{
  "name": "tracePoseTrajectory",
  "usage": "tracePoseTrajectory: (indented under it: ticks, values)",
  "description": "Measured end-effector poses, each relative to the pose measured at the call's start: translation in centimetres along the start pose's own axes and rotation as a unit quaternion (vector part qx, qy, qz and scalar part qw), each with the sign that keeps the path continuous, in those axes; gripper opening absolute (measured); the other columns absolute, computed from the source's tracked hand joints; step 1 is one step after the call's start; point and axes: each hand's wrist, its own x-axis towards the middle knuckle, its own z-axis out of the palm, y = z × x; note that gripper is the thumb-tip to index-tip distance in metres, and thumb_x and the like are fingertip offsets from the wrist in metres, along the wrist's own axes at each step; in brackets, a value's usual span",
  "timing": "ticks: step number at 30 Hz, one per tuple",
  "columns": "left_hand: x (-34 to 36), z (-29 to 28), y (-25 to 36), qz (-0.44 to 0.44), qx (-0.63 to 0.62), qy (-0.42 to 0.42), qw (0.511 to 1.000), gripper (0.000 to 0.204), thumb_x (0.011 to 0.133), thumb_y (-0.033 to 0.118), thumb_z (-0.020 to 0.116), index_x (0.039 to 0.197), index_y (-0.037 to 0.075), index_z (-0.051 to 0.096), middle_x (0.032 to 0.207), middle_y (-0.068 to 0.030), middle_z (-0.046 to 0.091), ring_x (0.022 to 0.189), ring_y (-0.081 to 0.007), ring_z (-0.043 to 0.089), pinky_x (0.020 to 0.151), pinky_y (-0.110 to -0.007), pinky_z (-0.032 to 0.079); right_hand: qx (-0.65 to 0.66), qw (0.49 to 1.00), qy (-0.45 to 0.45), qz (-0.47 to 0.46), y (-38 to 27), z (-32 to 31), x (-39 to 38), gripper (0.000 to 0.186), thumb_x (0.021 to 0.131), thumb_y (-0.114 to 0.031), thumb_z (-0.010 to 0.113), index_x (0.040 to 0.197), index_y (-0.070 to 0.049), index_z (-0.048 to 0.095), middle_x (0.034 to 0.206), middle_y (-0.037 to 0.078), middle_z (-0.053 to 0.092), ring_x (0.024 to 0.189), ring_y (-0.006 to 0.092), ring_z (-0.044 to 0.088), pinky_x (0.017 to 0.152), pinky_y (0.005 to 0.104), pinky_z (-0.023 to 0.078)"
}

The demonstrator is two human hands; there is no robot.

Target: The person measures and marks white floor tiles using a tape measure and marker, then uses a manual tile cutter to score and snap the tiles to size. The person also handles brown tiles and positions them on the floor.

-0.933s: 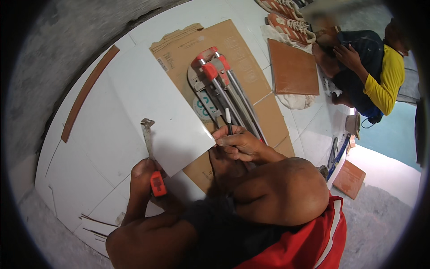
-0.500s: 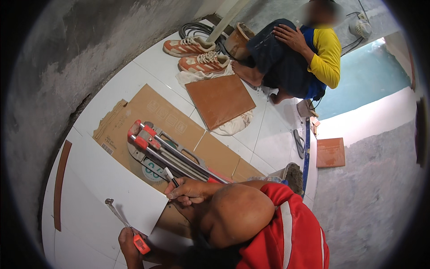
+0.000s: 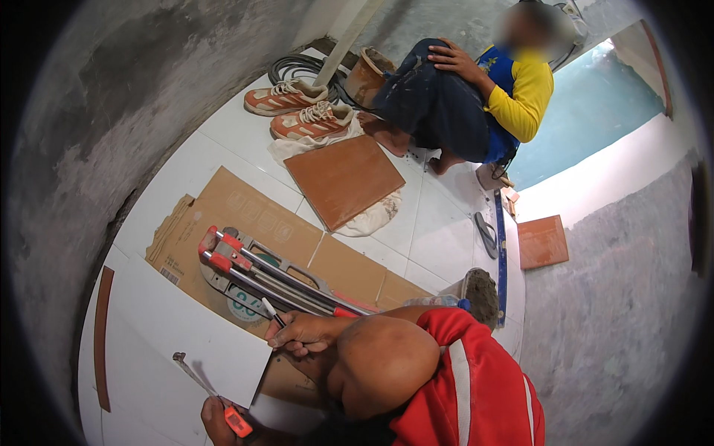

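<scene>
My left hand (image 3: 216,422) is closed round an orange tape measure (image 3: 238,421) at the near edge of a large white tile (image 3: 186,327). Its short length of blade (image 3: 195,377) reaches out over the tile's surface. Pinched in my right hand (image 3: 303,334) is a marker (image 3: 274,313) with a white end and dark body, pointing up and away from the tile. That hand rests by the tile's right corner, beside my bent knee (image 3: 390,360). Beyond the tile, a red and grey tile cutter (image 3: 260,269) lies on flattened cardboard (image 3: 223,201).
A co-worker (image 3: 446,104) squats at the far side, near orange shoes (image 3: 312,121), a bucket (image 3: 366,78) and a coiled hose (image 3: 286,68). A brown tile (image 3: 344,181) lies on white cloth. On the right are a blue level (image 3: 502,260), a sandal (image 3: 486,234) and a mortar container (image 3: 481,297).
The view has shifted slightly, so the surroundings sit farther left in the picture. Both hands keep their grips on the tape measure and marker, at nearly the same places by the tile.
</scene>
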Motion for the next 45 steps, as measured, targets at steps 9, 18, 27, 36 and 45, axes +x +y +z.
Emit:
tracePoseTrajectory:
  ticks: [9, 18, 27, 36, 45]
  values:
    - [-0.5, 0.3, 0.7, -0.003, -0.004, 0.005, 1.000, 0.029, 0.102, 0.028, 0.054, 0.080, 0.009, 0.051, 0.062, 0.0001, 0.047, 0.047, -0.0100, 0.042, 0.038, -0.024, 0.031, 0.002, 1.000, 0.017, -0.011, -0.2, 1.1, -0.6, 0.023, 0.085, 0.000, 0.070, 0.102, -0.001, 0.055, 0.078, 0.008, 0.060, 0.045, 0.0041, 0.045, 0.033, 0.0217, 0.035]
    - [0.8, -0.5, -1.8, -0.027, -0.038, 0.018, 0.999, 0.029, 0.099, 0.029, 0.061, 0.079, 0.013, 0.049, 0.058, 0.0027, 0.040, 0.045, -0.0089, 0.038, 0.036, -0.024, 0.029, 0.006, 1.000, 0.014, -0.010, 0.1, 0.1, -0.7, 0.023, 0.085, 0.002, 0.068, 0.104, -0.001, 0.056, 0.077, 0.008, 0.060, 0.045, 0.0053, 0.046, 0.034, 0.0230, 0.036]
    - [1.3, -1.2, -2.2, 0.039, -0.037, -0.047, 0.997, 0.024, 0.103, 0.019, 0.048, 0.088, 0.004, 0.057, 0.072, -0.0018, 0.056, 0.061, -0.0109, 0.053, 0.056, -0.028, 0.045, -0.075, 0.994, 0.071, 0.040, 0.0, 0.2, 0.4, 0.018, 0.089, -0.001, 0.068, 0.104, -0.002, 0.059, 0.076, 0.008, 0.062, 0.046, 0.0078, 0.044, 0.037, 0.0245, 0.035]
    - [0.7, -1.4, -1.1, -0.022, 0.117, -0.028, 0.993, 0.040, 0.103, 0.033, 0.051, 0.094, -0.002, 0.068, 0.076, -0.0065, 0.066, 0.065, -0.0115, 0.059, 0.063, -0.028, 0.050, -0.155, 0.981, 0.111, 0.030, 0.4, 0.5, 1.0, 0.014, 0.094, -0.001, 0.059, 0.107, 0.003, 0.060, 0.078, 0.012, 0.065, 0.044, 0.0116, 0.046, 0.038, 0.0278, 0.039]
    - [1.7, -1.0, -1.6, -0.043, 0.168, -0.031, 0.984, 0.047, 0.102, 0.037, 0.050, 0.101, -0.005, 0.070, 0.077, -0.0059, 0.065, 0.068, -0.0109, 0.060, 0.065, -0.029, 0.051, -0.251, 0.953, 0.161, 0.063, 0.2, 0.6, 1.7, 0.019, 0.096, -0.004, 0.056, 0.113, 0.004, 0.060, 0.071, 0.009, 0.060, 0.043, 0.0146, 0.048, 0.040, 0.0315, 0.043]
